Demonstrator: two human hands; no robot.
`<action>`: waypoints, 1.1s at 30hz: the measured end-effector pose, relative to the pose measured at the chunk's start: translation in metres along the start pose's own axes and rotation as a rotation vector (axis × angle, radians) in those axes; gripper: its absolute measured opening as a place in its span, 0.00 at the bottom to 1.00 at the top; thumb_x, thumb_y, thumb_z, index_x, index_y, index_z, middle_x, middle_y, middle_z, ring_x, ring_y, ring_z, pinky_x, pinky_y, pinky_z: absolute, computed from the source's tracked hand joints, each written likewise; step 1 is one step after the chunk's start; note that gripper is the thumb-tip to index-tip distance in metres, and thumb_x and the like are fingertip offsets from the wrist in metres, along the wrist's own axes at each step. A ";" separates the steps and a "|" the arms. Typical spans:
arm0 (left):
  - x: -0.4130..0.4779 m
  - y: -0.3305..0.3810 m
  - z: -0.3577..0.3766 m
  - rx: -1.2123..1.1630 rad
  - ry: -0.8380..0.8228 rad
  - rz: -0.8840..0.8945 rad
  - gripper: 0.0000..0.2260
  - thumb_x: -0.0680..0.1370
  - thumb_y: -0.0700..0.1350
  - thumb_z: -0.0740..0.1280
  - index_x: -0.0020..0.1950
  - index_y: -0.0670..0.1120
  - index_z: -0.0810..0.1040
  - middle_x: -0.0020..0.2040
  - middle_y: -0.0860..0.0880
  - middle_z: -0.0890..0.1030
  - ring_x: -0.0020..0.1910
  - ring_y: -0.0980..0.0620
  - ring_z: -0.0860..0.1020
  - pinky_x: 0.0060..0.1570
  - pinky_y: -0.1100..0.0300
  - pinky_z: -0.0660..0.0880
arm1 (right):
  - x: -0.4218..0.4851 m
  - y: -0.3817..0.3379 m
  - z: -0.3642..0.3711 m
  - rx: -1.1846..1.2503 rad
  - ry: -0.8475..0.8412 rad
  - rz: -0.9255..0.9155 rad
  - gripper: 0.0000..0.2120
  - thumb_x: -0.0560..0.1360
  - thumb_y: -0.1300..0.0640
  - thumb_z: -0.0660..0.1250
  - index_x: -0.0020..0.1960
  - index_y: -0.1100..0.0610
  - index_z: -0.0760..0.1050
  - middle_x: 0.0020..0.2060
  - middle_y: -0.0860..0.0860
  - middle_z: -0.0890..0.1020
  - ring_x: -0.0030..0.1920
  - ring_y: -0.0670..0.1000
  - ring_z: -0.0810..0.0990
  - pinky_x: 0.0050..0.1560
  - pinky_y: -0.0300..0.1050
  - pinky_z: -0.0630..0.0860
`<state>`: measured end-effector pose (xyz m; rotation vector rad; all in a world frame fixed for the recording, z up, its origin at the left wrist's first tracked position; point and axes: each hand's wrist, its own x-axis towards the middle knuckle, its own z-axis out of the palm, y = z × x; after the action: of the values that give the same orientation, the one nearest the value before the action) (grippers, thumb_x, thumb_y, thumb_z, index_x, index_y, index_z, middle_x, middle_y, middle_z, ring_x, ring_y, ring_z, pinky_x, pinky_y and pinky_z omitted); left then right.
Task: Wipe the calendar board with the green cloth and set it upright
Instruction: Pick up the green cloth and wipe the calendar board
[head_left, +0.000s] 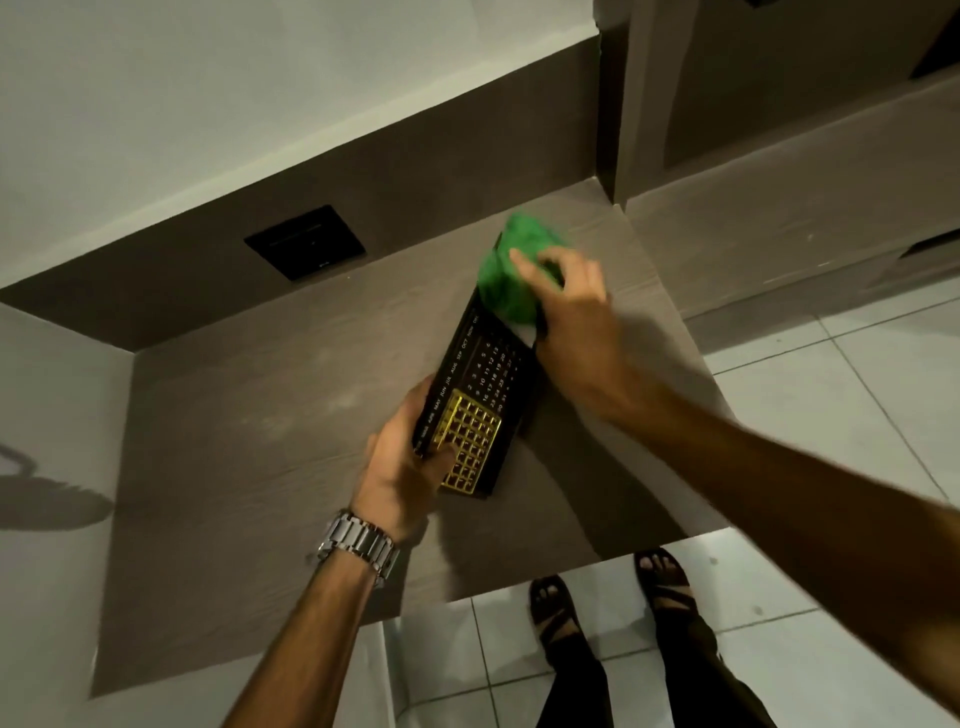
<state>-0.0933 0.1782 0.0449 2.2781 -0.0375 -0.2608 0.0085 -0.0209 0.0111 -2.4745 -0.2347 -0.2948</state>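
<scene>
From the head camera, the calendar board (480, 395) lies tilted over a brown wood-grain shelf (270, 415), its near end gripped by the left hand (402, 462) and its far end under the green cloth (506, 275). The left hand is clenched around the board's near left edge, thumb lying across a gold grid frame (470, 441) on its face; whether the board's underside touches the shelf cannot be told. The right hand (569, 306) presses the bunched cloth onto the far end of the board, fingers closed over the fabric.

The cloth and the right hand are blurred, and they hide the top part of the board. Month names run along its left edge and numbers across the middle, but the small print is hard to read. A metal watch (358, 543) sits on the left wrist. The right forearm is cut off at the frame's right edge.

The shelf is a recessed ledge backed by a brown panel that carries a black square plate (305, 242), with a pale wall (208, 78) above. A curved shadow falls on the left wall. Below the ledge are white floor tiles (831, 395) and the person's two feet in dark sandals (610, 597).
</scene>
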 end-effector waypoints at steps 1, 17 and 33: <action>0.001 0.001 0.000 -0.006 -0.007 0.000 0.35 0.74 0.29 0.66 0.73 0.55 0.59 0.55 0.64 0.72 0.49 0.67 0.76 0.39 0.74 0.76 | -0.024 -0.006 0.011 0.032 -0.031 -0.004 0.42 0.66 0.70 0.72 0.75 0.49 0.61 0.68 0.61 0.66 0.66 0.63 0.66 0.57 0.60 0.76; 0.003 0.003 -0.010 0.142 -0.219 0.031 0.39 0.75 0.35 0.67 0.76 0.58 0.49 0.45 0.54 0.79 0.34 0.61 0.81 0.26 0.69 0.76 | -0.113 -0.007 0.031 0.097 -0.225 -0.351 0.39 0.62 0.63 0.76 0.71 0.55 0.67 0.62 0.60 0.75 0.60 0.62 0.70 0.47 0.57 0.78; 0.006 0.007 -0.009 0.154 -0.205 0.005 0.35 0.78 0.37 0.64 0.76 0.58 0.48 0.48 0.55 0.78 0.36 0.64 0.81 0.26 0.71 0.75 | -0.113 -0.010 0.013 -0.069 -0.403 -0.498 0.25 0.63 0.54 0.79 0.58 0.53 0.80 0.56 0.56 0.78 0.55 0.60 0.74 0.41 0.54 0.78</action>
<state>-0.0849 0.1800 0.0550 2.3946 -0.1741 -0.5031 -0.1001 -0.0163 -0.0230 -2.4915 -1.0294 -0.0005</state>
